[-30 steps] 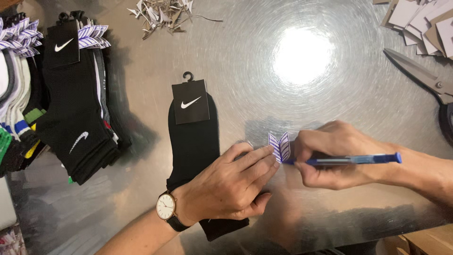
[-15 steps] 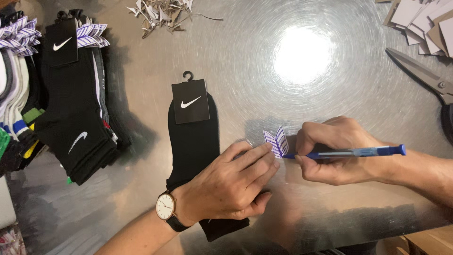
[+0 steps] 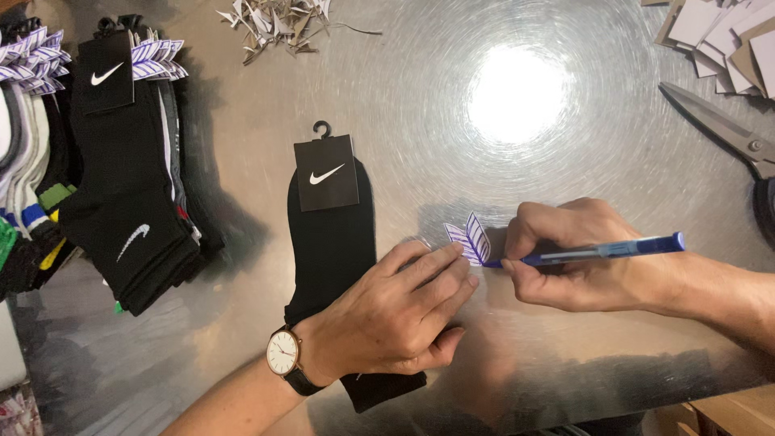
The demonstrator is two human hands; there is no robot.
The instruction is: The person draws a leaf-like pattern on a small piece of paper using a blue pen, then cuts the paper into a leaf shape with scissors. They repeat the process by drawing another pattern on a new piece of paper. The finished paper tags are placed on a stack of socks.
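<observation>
Brushed metal covers the whole table [image 3: 565,105], with a bright glare far of centre. On it lies a black sock [image 3: 331,258] with a black card header and small hook at its far end. The left hand [image 3: 395,311], a watch [image 3: 284,354] on its wrist, lies palm down over the sock's near right part, fingers [image 3: 440,270] loosely spread and nearly flat, their tips pressing on a small white paper tag with purple stripes [image 3: 470,240] just right of the sock. The right hand [image 3: 581,258] has its fingers curled tight around a blue pen [image 3: 601,250], the tip touching the tag's near edge. A pile of socks [image 3: 97,161] sits at far left, paper scraps [image 3: 278,20] at the far edge, scissors [image 3: 726,129] and cardboard pieces [image 3: 726,36] at far right
</observation>
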